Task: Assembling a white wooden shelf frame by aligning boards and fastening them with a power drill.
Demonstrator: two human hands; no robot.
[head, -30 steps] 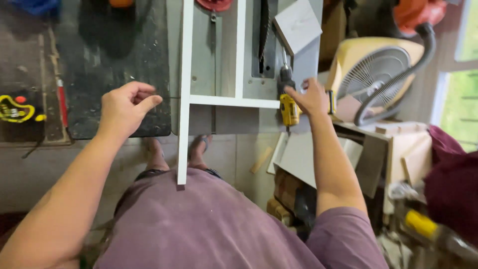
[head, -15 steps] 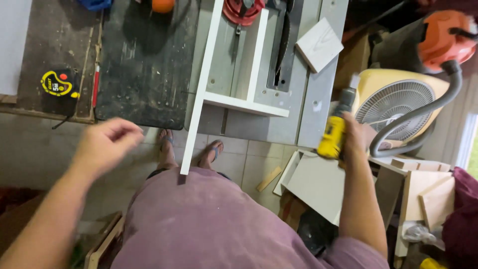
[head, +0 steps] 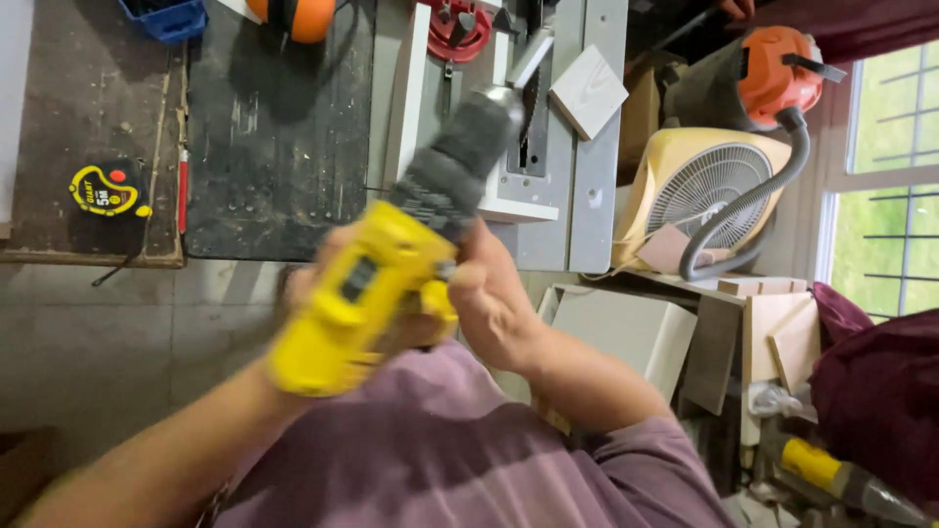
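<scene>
A yellow cordless drill [head: 357,298] with a dark grey chuck [head: 460,161] is held up close to the camera, its chuck pointing up and away. My right hand [head: 494,308] grips it from the right side. My left hand [head: 311,266] is blurred and mostly hidden behind the yellow body, wrapped around it from the left. Beyond the drill, a white wooden frame [head: 406,98] lies on the grey table saw top [head: 587,196].
A yellow tape measure [head: 106,191] and a red pencil [head: 182,191] lie on the dark bench at left. Orange ear muffs [head: 298,15] sit at the top. A fan [head: 719,186], an orange vacuum [head: 782,64] with a grey hose, and stacked boards [head: 626,332] crowd the right.
My right hand brought the drill from the right side up to the middle, close to the camera. My left hand moved in and took hold of it too.
</scene>
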